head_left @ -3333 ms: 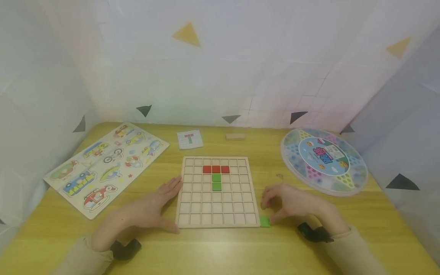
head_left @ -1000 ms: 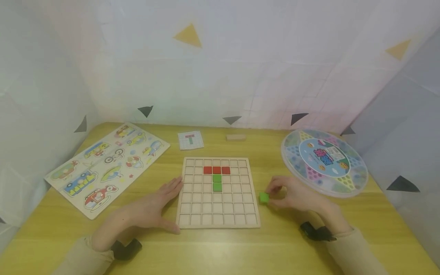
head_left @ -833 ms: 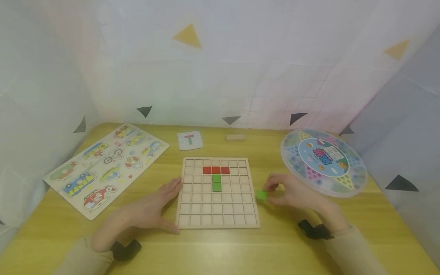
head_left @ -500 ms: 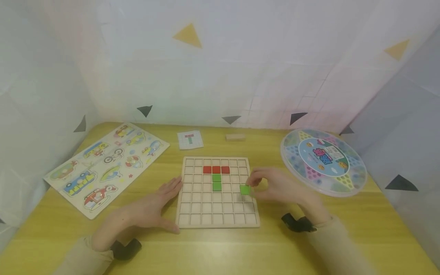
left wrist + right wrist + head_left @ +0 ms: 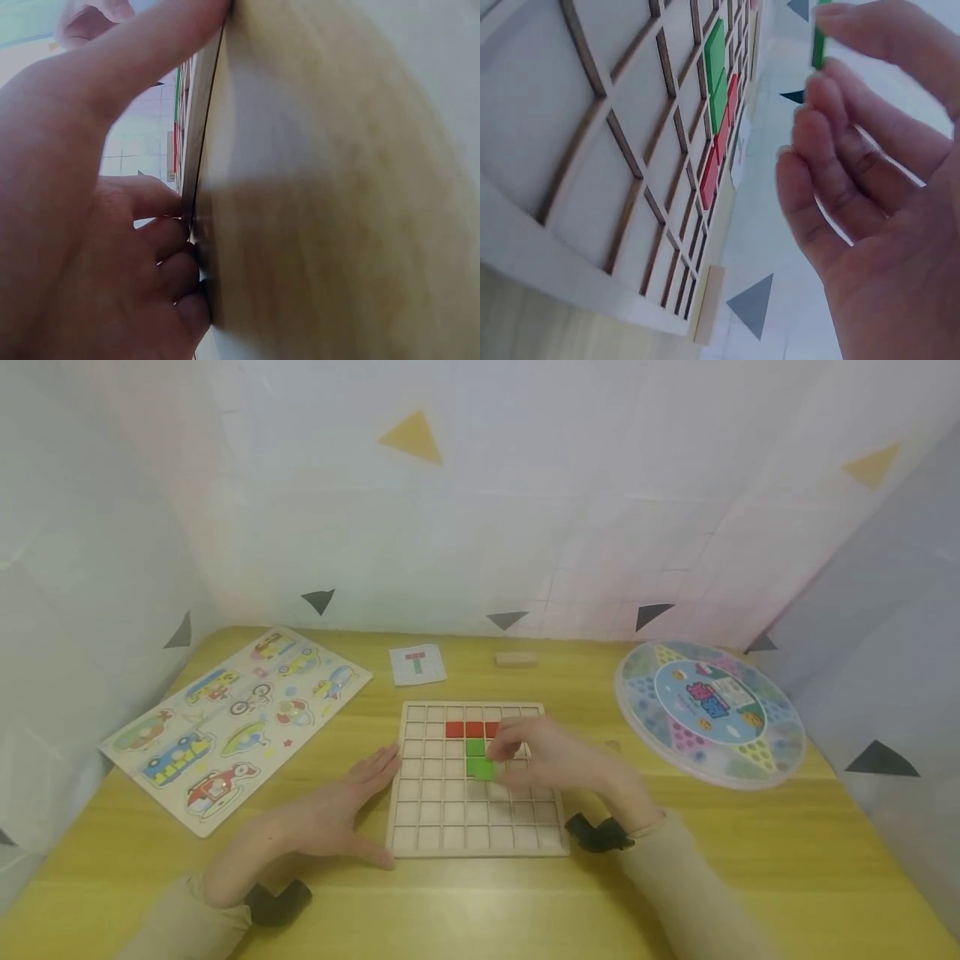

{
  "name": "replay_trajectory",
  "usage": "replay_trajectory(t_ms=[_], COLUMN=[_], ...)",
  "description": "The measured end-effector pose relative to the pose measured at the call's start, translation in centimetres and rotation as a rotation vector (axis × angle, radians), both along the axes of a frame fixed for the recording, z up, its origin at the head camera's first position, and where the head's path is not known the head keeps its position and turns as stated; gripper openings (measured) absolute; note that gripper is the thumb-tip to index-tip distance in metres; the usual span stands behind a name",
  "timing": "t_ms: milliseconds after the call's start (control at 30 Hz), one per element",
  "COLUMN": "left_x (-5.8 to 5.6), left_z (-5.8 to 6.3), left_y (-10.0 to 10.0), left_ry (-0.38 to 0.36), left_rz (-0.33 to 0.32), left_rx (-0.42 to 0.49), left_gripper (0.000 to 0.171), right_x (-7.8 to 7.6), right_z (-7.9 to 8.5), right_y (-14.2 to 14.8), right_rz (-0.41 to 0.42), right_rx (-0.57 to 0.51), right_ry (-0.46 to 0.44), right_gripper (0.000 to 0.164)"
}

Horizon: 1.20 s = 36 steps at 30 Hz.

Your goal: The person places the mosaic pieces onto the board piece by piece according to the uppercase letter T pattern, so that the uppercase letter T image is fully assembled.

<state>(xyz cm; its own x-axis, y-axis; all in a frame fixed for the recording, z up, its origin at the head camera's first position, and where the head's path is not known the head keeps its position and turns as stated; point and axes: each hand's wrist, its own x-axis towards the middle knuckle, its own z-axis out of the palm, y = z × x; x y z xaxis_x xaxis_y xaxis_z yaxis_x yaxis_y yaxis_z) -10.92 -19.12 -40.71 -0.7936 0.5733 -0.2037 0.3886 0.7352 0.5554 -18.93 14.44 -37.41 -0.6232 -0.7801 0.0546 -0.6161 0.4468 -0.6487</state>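
Note:
A wooden grid board [image 5: 420, 837] lies flat in the middle of the table. Red square tiles [image 5: 474, 729] form a short row near its top, and green square tiles [image 5: 475, 747] run down below them. My right hand [image 5: 558, 756] is over the board, pinching another green tile [image 5: 820, 41] between thumb and index finger; the right wrist view shows it edge-on, raised off the grid. My left hand [image 5: 322, 817] rests at the board's left edge with thumb and fingers spread; in the left wrist view its fingertips [image 5: 193, 307] touch the board's side.
A paper card [image 5: 417, 665] with a red and green T pattern lies behind the board, near a small wooden block [image 5: 516, 658]. A vehicle picture puzzle [image 5: 225, 727] is at the left. A round game box [image 5: 708, 714] sits at the right.
My right hand has picked up the green tile from the table right of the board and carried it left over the grid. The left hand has stayed in place.

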Motion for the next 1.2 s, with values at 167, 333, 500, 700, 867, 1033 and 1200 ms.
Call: replay_trajectory(t_ms=[167, 333, 500, 700, 867, 1033, 1200], left_x=[-0.2, -0.2, -0.2, -0.2, -0.1, 0.0, 0.1], left_z=[0.0, -0.1, -0.1, 0.0, 0.1, 0.2, 0.2], left_y=[0.2, 0.1, 0.0, 0.0, 0.1, 0.1, 0.1], left_ry=[0.006, 0.006, 0.003, 0.003, 0.003, -0.003, -0.011], left_rz=[0.003, 0.000, 0.000, 0.002, 0.003, -0.001, 0.002], left_rx=[0.008, 0.013, 0.005, -0.001, -0.002, 0.003, 0.008], left_gripper=[0.129, 0.129, 0.128, 0.129, 0.129, 0.128, 0.128], right_x=[-0.2, -0.1, 0.2, 0.0, -0.1, 0.0, 0.0], right_z=[-0.2, -0.6, -1.4, -2.1, -2.3, -2.5, -2.6], right_y=[0.1, -0.3, -1.1, -1.5, -1.5, -1.3, -1.1], right_rz=[-0.028, -0.046, -0.032, 0.001, -0.001, -0.010, -0.033], right_rx=[0.005, 0.025, -0.011, -0.036, -0.017, -0.006, -0.004], right_ry=[-0.018, -0.063, -0.060, 0.019, 0.032, 0.004, -0.014], right_gripper=[0.013, 0.014, 0.014, 0.015, 0.015, 0.016, 0.018])
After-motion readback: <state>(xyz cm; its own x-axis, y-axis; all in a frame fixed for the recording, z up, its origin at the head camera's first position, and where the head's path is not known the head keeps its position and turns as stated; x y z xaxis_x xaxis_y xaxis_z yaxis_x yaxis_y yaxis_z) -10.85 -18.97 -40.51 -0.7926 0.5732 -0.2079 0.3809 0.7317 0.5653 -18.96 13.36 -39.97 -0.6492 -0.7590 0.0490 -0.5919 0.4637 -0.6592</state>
